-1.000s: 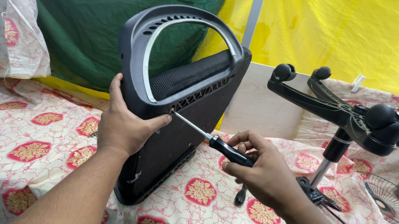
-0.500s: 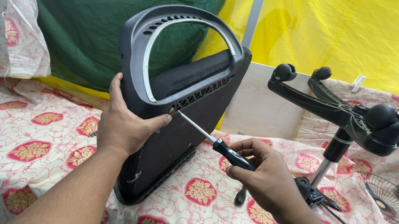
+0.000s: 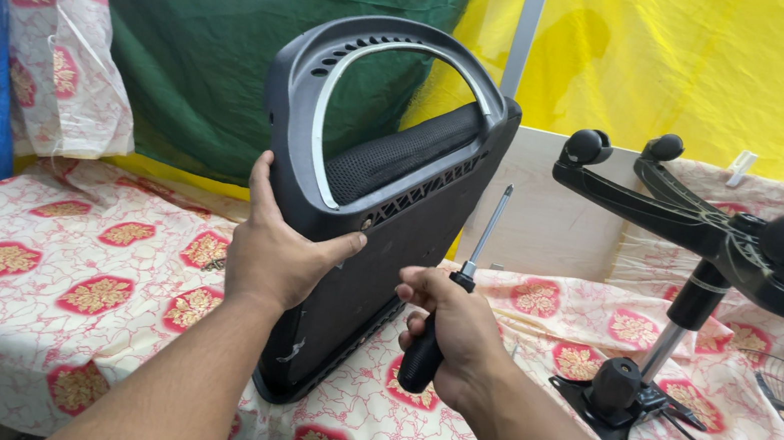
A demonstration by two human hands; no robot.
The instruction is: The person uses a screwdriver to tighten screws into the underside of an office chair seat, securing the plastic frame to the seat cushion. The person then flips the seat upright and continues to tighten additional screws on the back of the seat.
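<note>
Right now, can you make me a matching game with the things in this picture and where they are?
Things:
1. screwdriver
2. chair back
3. chair base
4. green cloth

Places:
A. hanging behind the bed
B. upside down on the right, wheel stubs up
C. gripped in the right hand, tip pointing up
D. standing on edge, steadied by the left hand

Pairs: 1-C, 2-D, 3-B, 4-A
</note>
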